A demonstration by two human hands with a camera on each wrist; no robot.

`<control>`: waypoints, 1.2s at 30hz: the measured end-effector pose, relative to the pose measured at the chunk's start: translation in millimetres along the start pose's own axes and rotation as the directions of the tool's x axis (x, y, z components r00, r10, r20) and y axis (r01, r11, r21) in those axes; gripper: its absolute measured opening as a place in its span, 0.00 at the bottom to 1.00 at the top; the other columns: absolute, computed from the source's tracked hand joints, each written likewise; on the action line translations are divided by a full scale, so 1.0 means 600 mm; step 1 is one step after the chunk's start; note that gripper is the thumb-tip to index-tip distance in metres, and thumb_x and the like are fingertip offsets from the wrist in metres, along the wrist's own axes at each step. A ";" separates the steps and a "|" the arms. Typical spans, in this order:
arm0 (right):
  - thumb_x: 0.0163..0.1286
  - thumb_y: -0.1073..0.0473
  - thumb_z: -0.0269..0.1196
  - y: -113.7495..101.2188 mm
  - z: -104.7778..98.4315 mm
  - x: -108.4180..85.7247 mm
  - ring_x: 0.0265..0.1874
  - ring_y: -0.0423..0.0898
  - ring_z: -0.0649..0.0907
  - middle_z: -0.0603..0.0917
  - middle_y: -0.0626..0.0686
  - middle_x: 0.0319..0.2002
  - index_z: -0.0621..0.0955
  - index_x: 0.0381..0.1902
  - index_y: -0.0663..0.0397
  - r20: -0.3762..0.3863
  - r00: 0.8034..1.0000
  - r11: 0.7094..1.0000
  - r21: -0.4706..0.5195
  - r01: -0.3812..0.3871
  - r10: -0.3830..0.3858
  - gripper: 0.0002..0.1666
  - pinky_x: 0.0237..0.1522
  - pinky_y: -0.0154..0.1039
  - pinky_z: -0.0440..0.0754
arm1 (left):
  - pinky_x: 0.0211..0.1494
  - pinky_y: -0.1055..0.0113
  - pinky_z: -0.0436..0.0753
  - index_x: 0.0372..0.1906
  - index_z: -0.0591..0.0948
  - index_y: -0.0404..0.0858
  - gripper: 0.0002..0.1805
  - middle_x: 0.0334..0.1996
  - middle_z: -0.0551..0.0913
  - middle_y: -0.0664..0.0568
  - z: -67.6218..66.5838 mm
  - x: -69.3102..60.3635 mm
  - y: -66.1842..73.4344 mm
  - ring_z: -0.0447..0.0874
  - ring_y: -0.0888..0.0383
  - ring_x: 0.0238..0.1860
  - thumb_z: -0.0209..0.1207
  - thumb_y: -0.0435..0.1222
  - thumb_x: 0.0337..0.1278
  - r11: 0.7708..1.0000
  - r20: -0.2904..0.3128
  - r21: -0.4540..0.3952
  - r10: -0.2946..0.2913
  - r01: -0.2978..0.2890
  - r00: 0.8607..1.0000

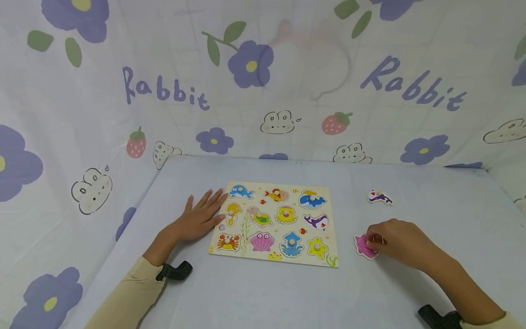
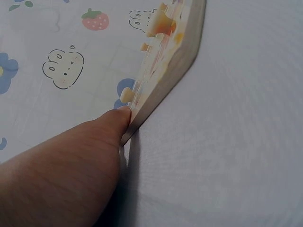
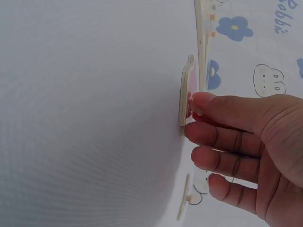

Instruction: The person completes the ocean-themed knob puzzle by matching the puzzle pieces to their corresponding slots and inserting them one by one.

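Note:
A wooden peg puzzle board (image 1: 250, 259) with sea animals lies on the white table. My left hand (image 1: 201, 220) rests at its left edge with fingers spread, the thumb and fingertips touching the board; the left wrist view shows the thumb (image 2: 120, 118) at the board's edge. To the right of the board, my right hand (image 1: 396, 242) pinches the knob of a pink shell puzzle piece (image 1: 363, 247) between thumb and fingers. The right wrist view shows this shell piece (image 3: 185, 92) edge-on. Whether it touches the table, I cannot tell.
A purple whale puzzle piece (image 1: 380, 197) with a knob lies beyond my right hand. On the board, the shell picture (image 1: 262, 242) and purple whale picture (image 1: 316, 222) show no knobs; the other animals have them. A patterned cloth (image 1: 308, 91) hangs behind the table.

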State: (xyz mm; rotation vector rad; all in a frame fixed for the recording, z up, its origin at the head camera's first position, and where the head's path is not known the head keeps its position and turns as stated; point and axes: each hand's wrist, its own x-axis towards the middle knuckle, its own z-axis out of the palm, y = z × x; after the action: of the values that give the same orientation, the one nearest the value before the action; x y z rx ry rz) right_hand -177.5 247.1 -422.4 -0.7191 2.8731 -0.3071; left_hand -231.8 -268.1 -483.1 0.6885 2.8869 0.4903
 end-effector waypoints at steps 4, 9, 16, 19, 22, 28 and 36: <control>0.62 0.56 0.75 -0.003 0.003 -0.001 0.23 0.37 0.72 0.76 0.36 0.22 0.86 0.33 0.42 -0.016 1.000 1.000 -0.007 -0.005 0.005 0.06 0.24 0.34 0.71 | 0.72 0.29 0.31 0.83 0.48 0.46 0.37 0.83 0.44 0.48 0.004 -0.003 0.000 0.36 0.41 0.81 0.43 0.54 0.80 1.000 -0.013 0.008 0.000 0.000 1.000; 0.61 0.55 0.75 -0.004 0.000 0.000 0.23 0.37 0.72 0.76 0.36 0.22 0.86 0.32 0.43 -0.018 1.000 1.000 -0.011 -0.005 0.004 0.06 0.24 0.34 0.71 | 0.73 0.29 0.32 0.83 0.48 0.46 0.37 0.83 0.44 0.48 0.009 -0.007 -0.002 0.36 0.42 0.82 0.42 0.55 0.80 1.000 -0.018 0.011 -0.003 0.003 1.000; 0.61 0.57 0.75 -0.005 -0.012 0.000 0.23 0.36 0.72 0.75 0.35 0.21 0.86 0.31 0.42 -0.053 0.998 0.999 -0.021 0.026 -0.027 0.06 0.24 0.34 0.71 | 0.72 0.29 0.30 0.83 0.48 0.47 0.38 0.83 0.43 0.49 0.009 -0.006 -0.004 0.35 0.42 0.82 0.42 0.56 0.80 1.000 -0.018 -0.005 0.004 -0.005 1.000; 0.60 0.58 0.76 -0.015 -0.023 0.001 0.24 0.36 0.72 0.76 0.35 0.21 0.87 0.33 0.43 -0.096 0.995 0.999 -0.029 0.039 -0.042 0.06 0.25 0.33 0.72 | 0.72 0.29 0.30 0.83 0.48 0.47 0.38 0.83 0.43 0.49 0.008 -0.004 -0.004 0.35 0.42 0.82 0.42 0.56 0.80 1.000 -0.016 -0.003 0.005 -0.005 1.000; 0.58 0.59 0.77 -0.028 -0.033 0.003 0.25 0.36 0.74 0.78 0.35 0.23 0.89 0.37 0.47 -0.134 0.989 0.998 -0.040 0.056 -0.061 0.09 0.25 0.33 0.74 | 0.73 0.30 0.30 0.83 0.48 0.47 0.37 0.83 0.43 0.50 0.006 -0.004 -0.003 0.35 0.43 0.82 0.41 0.56 0.80 1.000 -0.013 -0.002 0.003 -0.003 1.000; 0.57 0.60 0.78 -0.059 -0.049 0.005 0.26 0.37 0.76 0.83 0.38 0.27 0.89 0.41 0.51 -0.183 0.979 0.995 -0.060 0.079 -0.089 0.13 0.27 0.32 0.76 | 0.73 0.29 0.30 0.83 0.48 0.47 0.37 0.83 0.43 0.50 0.006 -0.004 -0.001 0.35 0.43 0.82 0.42 0.55 0.80 1.000 -0.008 0.000 0.000 0.000 1.000; 0.57 0.60 0.78 -0.095 -0.058 0.014 0.28 0.37 0.78 0.86 0.40 0.30 0.89 0.43 0.51 -0.186 0.975 0.992 -0.058 0.115 -0.124 0.15 0.29 0.31 0.79 | 0.73 0.30 0.30 0.83 0.47 0.48 0.37 0.83 0.42 0.50 0.004 -0.001 -0.001 0.34 0.43 0.82 0.41 0.56 0.80 1.000 -0.001 0.008 -0.004 0.004 1.000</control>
State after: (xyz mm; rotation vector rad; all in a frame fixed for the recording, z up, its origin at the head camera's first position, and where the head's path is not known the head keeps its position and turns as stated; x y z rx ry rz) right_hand -166.8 199.1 -376.4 -0.9216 3.0302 -0.3427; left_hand -231.3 -268.2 -485.8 0.6830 2.8921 0.4789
